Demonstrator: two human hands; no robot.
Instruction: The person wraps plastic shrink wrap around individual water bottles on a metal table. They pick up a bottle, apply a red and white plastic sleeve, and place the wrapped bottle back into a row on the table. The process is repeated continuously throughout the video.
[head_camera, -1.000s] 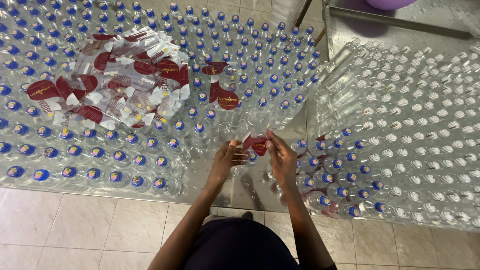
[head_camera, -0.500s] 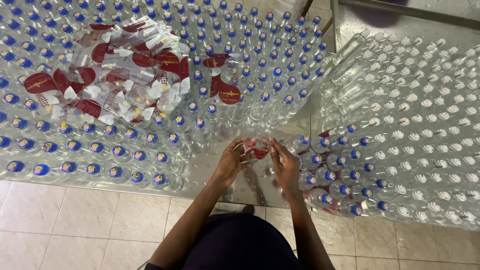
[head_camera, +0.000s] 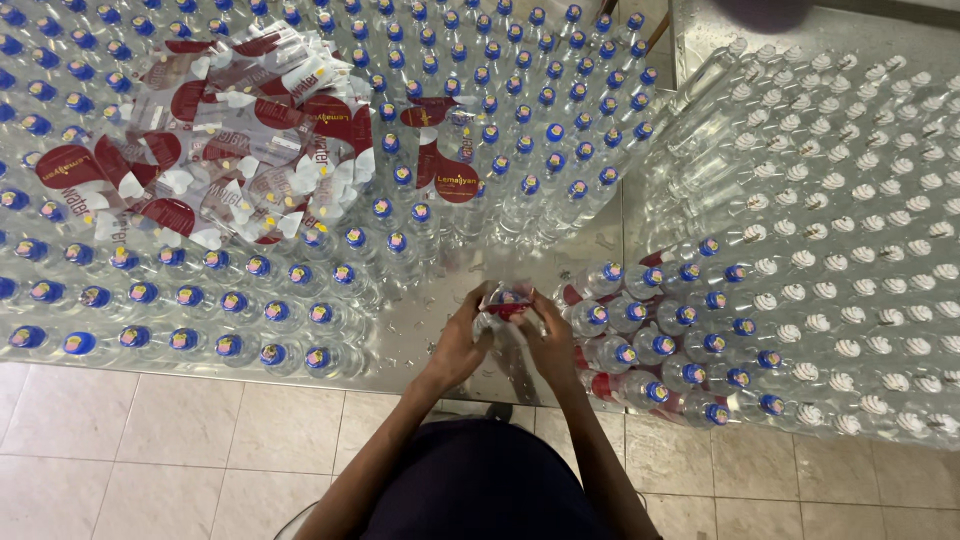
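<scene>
Hands meet over the middle of the steel table, right at its near edge: the left hand and the right hand are both closed around one clear bottle, fingers wrapped on either side of it. Red-and-white label sits bunched around the bottle's top, between the two thumbs; whether the cap is on I cannot tell, the label covers it. Left of the hands stand rows of blue-capped bottles, filling that whole side of the table. On top of them, further back, lies a loose heap of red-and-white labels, with a couple more resting on bottle tops nearby. Right of the hands, a smaller cluster of blue-capped, already labelled bottles stands just beside the right wrist, and beyond them a big block of white-capped bottles. Pale floor tiles show below the table edge.
</scene>
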